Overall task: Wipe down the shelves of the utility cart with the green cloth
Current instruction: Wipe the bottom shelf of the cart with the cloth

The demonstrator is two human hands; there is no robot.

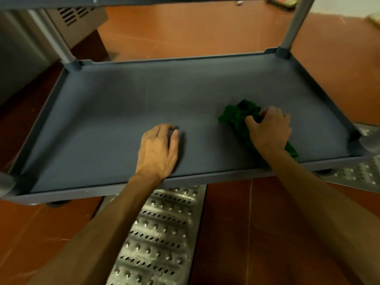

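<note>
The grey tray-like shelf [123,112] of the utility cart fills the middle of the view, a shallow basin with a raised lip on all sides. Only 1 loose thing lies in it: the green cloth [234,117], bunched up on the shelf floor in the right half, nearer the front lip than the back one. One end of the cloth trails toward the shelf's front right corner, passing under the wrist.

The right hand [269,130] sits on top of the cloth with its fingers curled into the folds and the thumb tucked against them, gripping the fabric and holding it against the shelf floor.

The left hand [158,149] rests palm down on the bare shelf floor near the middle, just inside the front lip and well apart from the cloth. Its fingers are loosely bent with the tips touching the surface and the thumb lying alongside; it holds nothing.

At the shelf's 2 back corners, grey posts rise: the left post [56,38] and the right post [294,23]. The dark edge of an upper shelf [123,1] crosses the top of the view.

Beyond and below the shelf lies red-brown tile floor [205,31]. A perforated metal drain grate [160,233] runs out from under the front lip between the 2 forearms. Past the back left corner stands a steel cabinet [78,15] with vent slots.
</note>
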